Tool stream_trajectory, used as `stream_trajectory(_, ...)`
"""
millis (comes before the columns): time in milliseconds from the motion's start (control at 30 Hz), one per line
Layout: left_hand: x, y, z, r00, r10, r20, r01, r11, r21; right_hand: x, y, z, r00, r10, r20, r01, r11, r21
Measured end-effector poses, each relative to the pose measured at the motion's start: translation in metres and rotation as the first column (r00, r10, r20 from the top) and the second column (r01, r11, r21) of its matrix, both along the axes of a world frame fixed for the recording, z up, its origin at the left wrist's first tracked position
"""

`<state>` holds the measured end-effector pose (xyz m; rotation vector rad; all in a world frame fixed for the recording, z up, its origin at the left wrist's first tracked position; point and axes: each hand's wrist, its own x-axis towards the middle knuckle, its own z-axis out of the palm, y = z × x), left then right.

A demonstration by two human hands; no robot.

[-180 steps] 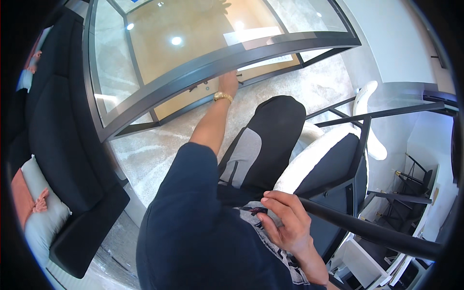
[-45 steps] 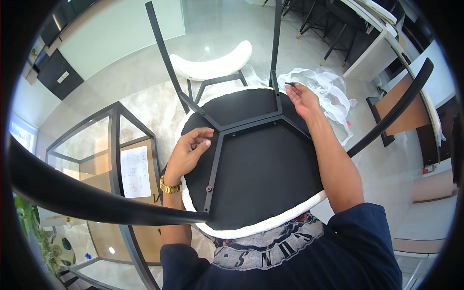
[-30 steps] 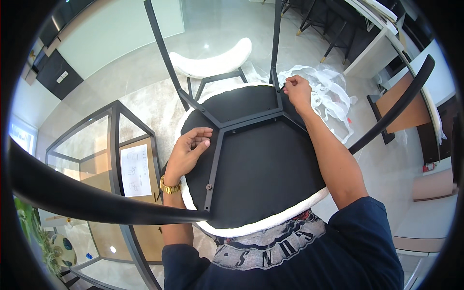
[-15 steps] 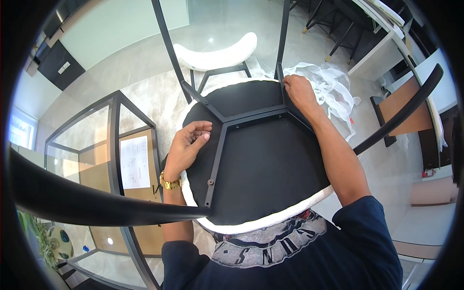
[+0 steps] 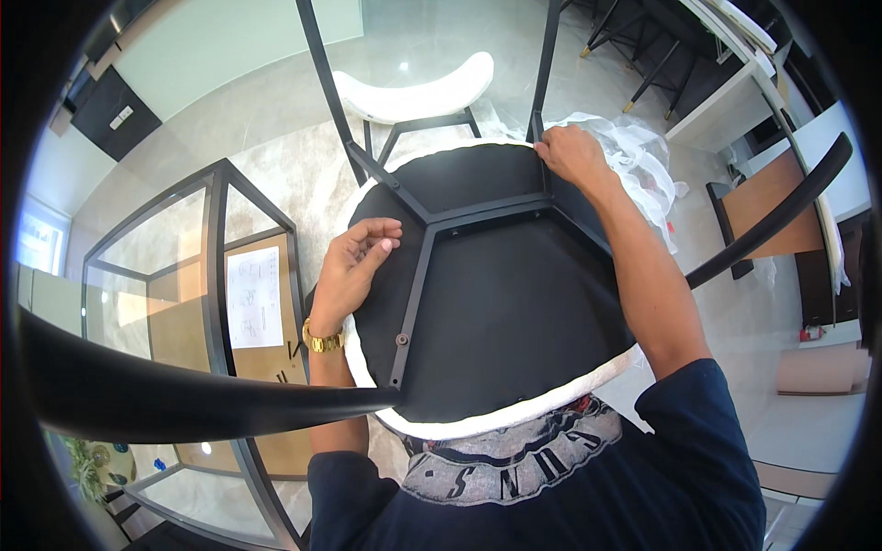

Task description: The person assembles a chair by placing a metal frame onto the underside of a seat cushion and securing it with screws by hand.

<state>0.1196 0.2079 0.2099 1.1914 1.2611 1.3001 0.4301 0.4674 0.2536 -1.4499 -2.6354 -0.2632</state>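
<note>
Chair seat (image 5: 514, 317), black underside up with a padded white rim (image 5: 501, 422), sits upside down right in front of the person's torso. Black metal frame (image 5: 487, 211) runs across the underside, side bars splaying out from a crossbar. Round bolt head (image 5: 401, 340) seated in the left bar, near its lower end.

Far-left black leg (image 5: 322, 73) and far-right black leg (image 5: 548, 69) point away from the wearer. Near-left black leg (image 5: 220, 409), thick up close, sweeps across lower left to the frame's near-left corner. Near-right one (image 5: 781, 220) angles out past the right forearm.

Right hand (image 5: 574, 154): fingers bunched at the base of the far-right leg, back of hand up. Fingertips partly hidden, can't tell what they grip.

Left hand (image 5: 354, 262): half curled over the seat's left edge, thumb apart from fingertips. Can't tell if the palm holds anything. Gold metal watch (image 5: 323, 340) on that wrist.

Beyond the seat: curved white padded piece (image 5: 418, 95) on black supports; can't tell if joined to this chair. Crumpled clear plastic sheeting (image 5: 634, 165) just past the right hand.

Left: glass table with black frame (image 5: 218, 275); white paper sheet (image 5: 254, 298) and small dark hardware (image 5: 292, 351) on its tan panel (image 5: 179, 321).
</note>
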Motion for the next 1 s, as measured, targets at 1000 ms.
stream_trajectory(1000,-0.004,-0.001,-0.003,0.996,0.062,0.069,-0.062,0.998,0.002,0.004,0.0,0.014,0.981,-0.07,-0.18,0.015,0.957,-0.288)
